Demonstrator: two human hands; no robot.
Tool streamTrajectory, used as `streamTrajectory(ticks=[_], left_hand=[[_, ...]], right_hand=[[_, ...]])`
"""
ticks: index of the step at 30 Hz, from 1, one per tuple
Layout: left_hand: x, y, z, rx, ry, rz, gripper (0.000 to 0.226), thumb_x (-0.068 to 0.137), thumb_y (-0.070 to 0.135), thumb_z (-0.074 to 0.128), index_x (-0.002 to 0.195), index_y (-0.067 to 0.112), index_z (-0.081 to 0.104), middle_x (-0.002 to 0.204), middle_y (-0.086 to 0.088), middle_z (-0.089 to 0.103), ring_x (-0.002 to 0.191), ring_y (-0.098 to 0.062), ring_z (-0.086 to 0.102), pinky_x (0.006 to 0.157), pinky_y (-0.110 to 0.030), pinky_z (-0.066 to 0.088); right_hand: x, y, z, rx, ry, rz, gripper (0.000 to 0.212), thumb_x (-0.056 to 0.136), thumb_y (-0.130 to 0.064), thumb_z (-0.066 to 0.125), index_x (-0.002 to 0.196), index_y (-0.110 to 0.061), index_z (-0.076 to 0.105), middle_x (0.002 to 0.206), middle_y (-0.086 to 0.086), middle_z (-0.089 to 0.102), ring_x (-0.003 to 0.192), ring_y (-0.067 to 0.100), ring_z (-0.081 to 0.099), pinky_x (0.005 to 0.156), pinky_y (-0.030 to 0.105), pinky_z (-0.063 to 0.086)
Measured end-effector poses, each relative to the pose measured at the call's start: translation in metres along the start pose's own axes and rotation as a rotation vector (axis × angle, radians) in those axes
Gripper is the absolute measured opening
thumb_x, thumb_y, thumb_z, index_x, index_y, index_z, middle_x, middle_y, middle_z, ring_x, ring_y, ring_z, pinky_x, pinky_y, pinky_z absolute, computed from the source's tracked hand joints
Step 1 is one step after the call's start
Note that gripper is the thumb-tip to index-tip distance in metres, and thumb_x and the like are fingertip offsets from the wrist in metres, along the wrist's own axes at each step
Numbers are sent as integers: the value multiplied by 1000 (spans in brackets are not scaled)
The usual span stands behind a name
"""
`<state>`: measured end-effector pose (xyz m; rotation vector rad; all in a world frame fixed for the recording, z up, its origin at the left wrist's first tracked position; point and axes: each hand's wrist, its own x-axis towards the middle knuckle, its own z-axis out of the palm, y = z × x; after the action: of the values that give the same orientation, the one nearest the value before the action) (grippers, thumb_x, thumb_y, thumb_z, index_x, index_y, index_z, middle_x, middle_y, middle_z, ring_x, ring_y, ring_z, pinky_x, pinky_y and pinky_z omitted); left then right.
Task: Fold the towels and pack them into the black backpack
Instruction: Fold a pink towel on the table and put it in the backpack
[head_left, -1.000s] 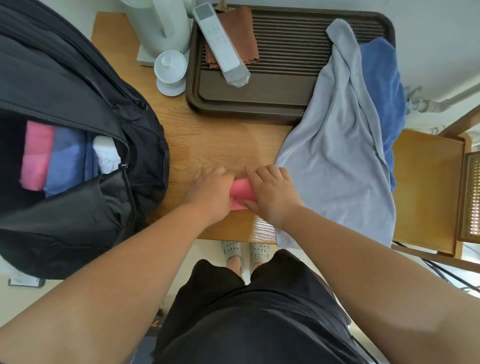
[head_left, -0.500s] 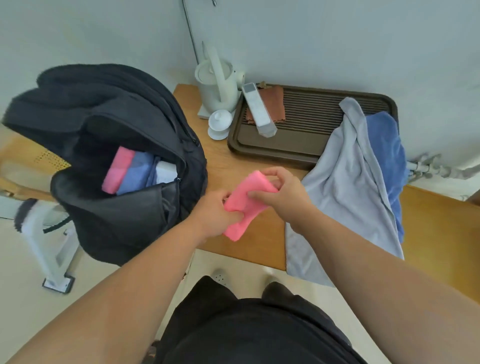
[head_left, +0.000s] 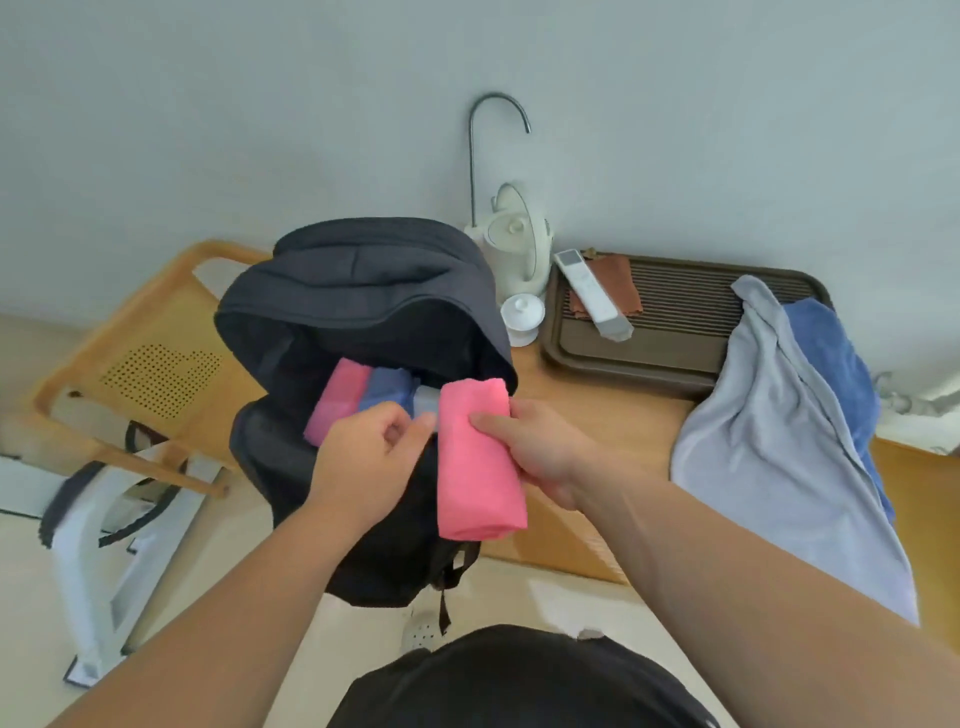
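**Fourth towel held at the mouth of the backpack**

The folded pink towel (head_left: 478, 457) is held in the middle of the frame, just in front of the open black backpack (head_left: 363, 291). It is clamped by the right hand (head_left: 540, 447), with the thumb laid across its front. The left hand (head_left: 369, 457) is curled just beside the towel at the bag's near rim; whether anything is pinched by it cannot be told.

For this step to be done well, the opening should be held wide. The towel should be slid in upright at the right end of the row, with its fold kept tight so that it is not undone on the rim.

Three towels are counted inside the bag, side by side: a packed pink towel (head_left: 337, 400), a packed blue towel (head_left: 387, 395) and a pale towel (head_left: 426, 402). One is in the hand. Two more lie unfolded at the right of the frame, a grey towel (head_left: 769, 441) and a blue towel (head_left: 831, 364), draped over the table (head_left: 613, 415) and the tray (head_left: 649, 364). One backpack is seen
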<state>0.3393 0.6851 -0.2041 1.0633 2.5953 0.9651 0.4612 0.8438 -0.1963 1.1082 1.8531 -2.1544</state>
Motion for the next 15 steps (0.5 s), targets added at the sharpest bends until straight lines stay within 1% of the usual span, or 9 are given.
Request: streamTrajectory(ticks=[1, 2, 4, 6, 8, 10, 11, 13, 15], left_hand=[[3, -18, -6, 64, 10, 89, 41, 95, 33, 63, 60, 25, 44, 55, 8, 47, 54, -9, 46, 53, -22, 30], [6, -35, -11, 129, 8, 181, 38, 95, 27, 63, 61, 24, 46, 56, 9, 47, 55, -10, 45, 52, -25, 31], [14, -64, -17, 212, -33, 313, 23, 92, 22, 63, 70, 18, 61, 64, 4, 57, 61, -16, 52, 55, -33, 42], [16, -79, -22, 212, -153, 335, 21, 92, 31, 61, 75, 19, 63, 68, 3, 60, 63, -20, 56, 57, -35, 44], [11, -88, -24, 247, -243, 391, 26, 91, 42, 60, 74, 22, 56, 65, 6, 55, 60, -18, 53, 58, -34, 43], [3, -95, -24, 326, -244, 483, 28, 89, 42, 64, 75, 24, 47, 65, 9, 48, 60, -15, 50, 60, -32, 43], [0, -97, -24, 357, -242, 516, 31, 88, 40, 67, 75, 25, 43, 64, 9, 46, 59, -15, 49, 60, -32, 44], [-6, -102, -26, 404, -243, 575, 39, 82, 36, 75, 72, 25, 39, 61, 7, 49, 55, -17, 51, 55, -33, 43], [-11, -108, -30, 426, -221, 636, 40, 74, 33, 82, 66, 24, 44, 55, 5, 49, 49, -18, 49, 49, -32, 38]], right_hand=[[5, -5, 13, -19, 50, 7, 40, 97, -30, 60, 132, -15, 52, 116, 6, 68, 104, 24, 67, 93, 51, 56], [10, -11, 25, -37, 113, 2, 50, 94, -30, 61, 139, -14, 45, 121, 6, 64, 105, 25, 66, 92, 50, 57], [21, -25, 46, -87, 230, -21, 63, 91, -26, 62, 146, -24, 34, 126, 7, 57, 103, 26, 64, 86, 44, 58], [36, -34, 61, -166, 292, -54, 53, 91, -17, 59, 139, -33, 40, 117, 7, 58, 98, 27, 64, 77, 40, 58], [54, -38, 72, -282, 322, -71, 40, 92, -9, 55, 126, -30, 53, 103, 2, 60, 95, 25, 63, 68, 34, 53], [73, -39, 81, -403, 359, -48, 35, 93, -3, 50, 118, -24, 59, 95, 0, 60, 89, 23, 60, 65, 29, 48], [82, -41, 85, -460, 357, -20, 36, 93, 0, 48, 119, -22, 60, 98, 1, 62, 93, 24, 61, 71, 30, 50], [98, -45, 96, -576, 300, 69, 47, 96, 3, 45, 138, -16, 54, 121, 6, 61, 114, 27, 58, 94, 30, 48], [111, -47, 107, -649, 276, 154, 60, 99, 3, 44, 156, -13, 31, 151, 9, 44, 136, 25, 46, 108, 25, 34]])
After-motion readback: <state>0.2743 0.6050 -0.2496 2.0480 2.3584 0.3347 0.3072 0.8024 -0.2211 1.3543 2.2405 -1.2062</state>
